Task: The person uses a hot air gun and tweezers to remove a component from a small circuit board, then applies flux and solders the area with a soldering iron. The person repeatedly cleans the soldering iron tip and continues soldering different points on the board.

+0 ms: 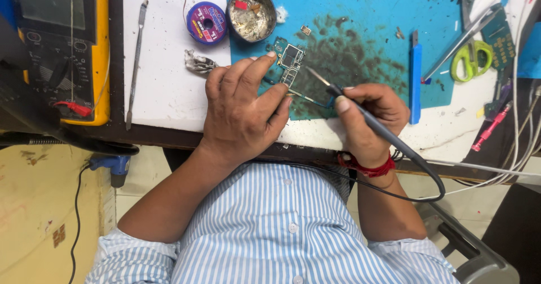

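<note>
A small green circuit board (291, 62) lies on a stained blue mat (360, 19). My left hand (241, 103) rests over the mat's left edge, pinching thin tweezers (307, 97) whose tips lie just below the board; its forefinger touches the board's upper left corner. My right hand (372, 120) grips a dark soldering iron (360, 115) like a pen, its metal tip (315, 75) pointing up-left, just right of the board. A red thread is tied round the right wrist. The iron's cable (434, 188) loops off to the right.
A round tin of flux and solder scraps (251, 13) and a solder wire spool (207, 22) sit above the board. A yellow multimeter (62, 47) stands far left, beside a metal spudger (135, 58). A blue-handled tool (415, 81), green-handled scissors (470, 58) and cables crowd the right.
</note>
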